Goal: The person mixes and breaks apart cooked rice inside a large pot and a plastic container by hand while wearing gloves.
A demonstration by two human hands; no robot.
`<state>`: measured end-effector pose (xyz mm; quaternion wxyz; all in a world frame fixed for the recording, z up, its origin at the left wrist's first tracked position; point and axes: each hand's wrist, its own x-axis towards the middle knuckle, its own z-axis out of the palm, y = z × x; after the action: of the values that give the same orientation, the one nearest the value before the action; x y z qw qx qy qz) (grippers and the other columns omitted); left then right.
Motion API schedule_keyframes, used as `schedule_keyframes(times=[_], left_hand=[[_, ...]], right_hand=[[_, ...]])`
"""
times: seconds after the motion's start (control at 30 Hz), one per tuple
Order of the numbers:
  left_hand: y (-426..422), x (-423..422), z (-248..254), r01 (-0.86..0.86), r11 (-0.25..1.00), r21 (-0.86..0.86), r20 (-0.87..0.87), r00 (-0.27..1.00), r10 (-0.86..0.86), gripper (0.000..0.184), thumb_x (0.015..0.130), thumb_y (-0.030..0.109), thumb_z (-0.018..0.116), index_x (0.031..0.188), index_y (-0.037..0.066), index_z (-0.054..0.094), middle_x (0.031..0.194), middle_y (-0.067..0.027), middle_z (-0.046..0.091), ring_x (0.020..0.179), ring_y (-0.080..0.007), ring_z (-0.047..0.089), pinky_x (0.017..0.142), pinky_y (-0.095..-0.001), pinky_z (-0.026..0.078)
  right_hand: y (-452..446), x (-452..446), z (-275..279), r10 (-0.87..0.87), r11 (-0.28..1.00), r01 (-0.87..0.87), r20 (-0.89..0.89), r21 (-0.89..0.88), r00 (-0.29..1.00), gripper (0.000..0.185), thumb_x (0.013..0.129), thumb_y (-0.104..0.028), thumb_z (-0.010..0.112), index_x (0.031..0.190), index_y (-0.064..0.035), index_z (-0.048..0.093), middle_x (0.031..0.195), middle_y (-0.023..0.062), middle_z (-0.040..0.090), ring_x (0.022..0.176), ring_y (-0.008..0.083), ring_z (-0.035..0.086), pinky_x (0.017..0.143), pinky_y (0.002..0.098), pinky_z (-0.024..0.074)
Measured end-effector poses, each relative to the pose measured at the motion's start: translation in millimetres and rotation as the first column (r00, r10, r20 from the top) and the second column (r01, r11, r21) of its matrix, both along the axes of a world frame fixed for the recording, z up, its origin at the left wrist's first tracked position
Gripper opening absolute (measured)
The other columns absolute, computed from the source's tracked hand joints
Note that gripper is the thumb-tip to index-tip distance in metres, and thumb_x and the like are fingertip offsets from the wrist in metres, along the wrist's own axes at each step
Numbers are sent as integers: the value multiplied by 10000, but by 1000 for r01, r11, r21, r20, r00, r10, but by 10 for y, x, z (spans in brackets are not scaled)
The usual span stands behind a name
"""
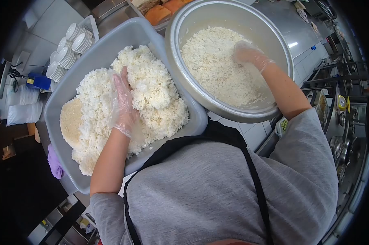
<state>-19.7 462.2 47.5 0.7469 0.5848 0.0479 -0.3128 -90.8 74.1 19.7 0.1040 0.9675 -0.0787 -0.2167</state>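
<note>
My left hand (124, 100), in a clear plastic glove, reaches into a grey plastic tub (56, 122). Its fingers are stretched out, pressed between two mounds of cooked white rice (151, 81). At the tub's left side lies a smooth, rounded, browner cake of rice (71, 119). My right hand (249, 56), gloved the same way, is inside a large round metal pot (288, 61). It touches the looser rice (211, 61) there; its fingertips are hidden, so its grip is unclear.
Stacked small white dishes (68, 51) stand beyond the tub's left corner. Behind the tub and pot is a container of orange-brown food pieces (162, 13). A purple cloth (54, 161) lies left of the tub. Metal shelving with cookware (339, 143) runs along the right.
</note>
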Motion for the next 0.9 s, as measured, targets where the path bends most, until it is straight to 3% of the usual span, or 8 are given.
schedule_keyframes(times=[0.2, 0.27, 0.3, 0.37, 0.7, 0.8, 0.87, 0.9], left_hand=[[-34, 23, -1, -12, 997, 72, -2, 1000, 13, 806, 906, 732, 152, 1519, 212, 199, 1549, -112, 237, 1385, -313, 326, 1089, -499, 337], [-37, 48, -21, -35, 993, 113, -8, 999, 36, 805, 895, 746, 112, 1515, 247, 234, 1542, -104, 270, 1384, -328, 328, 1092, -538, 302], [-13, 59, -45, -28, 994, 106, -16, 999, 30, 805, 892, 749, 105, 1515, 256, 237, 1545, -107, 263, 1388, -333, 319, 1097, -552, 278], [-14, 56, -48, -17, 995, 96, -25, 1000, 20, 806, 889, 752, 99, 1514, 264, 241, 1549, -110, 255, 1392, -339, 310, 1102, -565, 255], [-18, 67, -76, -15, 993, 113, -3, 1000, 15, 796, 892, 748, 99, 1514, 271, 240, 1545, -114, 266, 1395, -337, 308, 1097, -588, 241], [-11, 53, -37, -16, 987, 160, -16, 1000, 19, 798, 895, 745, 98, 1515, 263, 236, 1543, -113, 272, 1388, -335, 322, 1093, -584, 257], [-7, 72, -41, -15, 985, 174, -25, 1000, 19, 801, 896, 744, 98, 1517, 256, 232, 1542, -114, 274, 1386, -333, 326, 1092, -582, 262], [6, 74, -69, -5, 986, 166, -18, 1000, 9, 804, 895, 746, 96, 1517, 255, 230, 1542, -113, 274, 1387, -332, 325, 1090, -589, 259]], right_hand=[[129, 103, 94, -294, 952, 298, -62, 73, 954, 391, 758, -156, 580, 1106, 16, 632, 1087, 222, 647, 942, 355, 657, 825, 422, 526], [184, 102, 225, -447, 822, 450, -94, 348, 890, 451, 752, -111, 643, 1190, -21, 592, 1158, 179, 622, 1062, 312, 617, 916, 392, 500], [149, 75, 147, -449, 819, 454, -101, 352, 888, 451, 752, -111, 643, 1190, -21, 592, 1158, 179, 622, 1062, 312, 617, 916, 392, 500], [-5, 28, -11, -191, 960, 113, 303, 256, 934, 475, 644, -82, 730, 1101, -39, 605, 1031, 180, 638, 988, 320, 625, 813, 403, 520], [-66, 120, 18, -249, 898, 201, 76, 391, 965, 403, 623, -107, 763, 993, -57, 612, 1001, 125, 640, 996, 297, 608, 828, 392, 491], [-11, 131, 74, -197, 926, 134, 151, 353, 969, 351, 629, -92, 742, 957, -53, 623, 912, 126, 655, 896, 287, 639, 744, 391, 508], [-50, 192, 131, -276, 841, 269, -57, 469, 960, 287, 637, -59, 716, 905, -36, 616, 801, 122, 656, 745, 272, 649, 634, 388, 513], [-73, 182, 91, -277, 840, 271, -60, 470, 959, 287, 637, -59, 716, 905, -36, 616, 801, 122, 656, 745, 272, 649, 634, 388, 513]])
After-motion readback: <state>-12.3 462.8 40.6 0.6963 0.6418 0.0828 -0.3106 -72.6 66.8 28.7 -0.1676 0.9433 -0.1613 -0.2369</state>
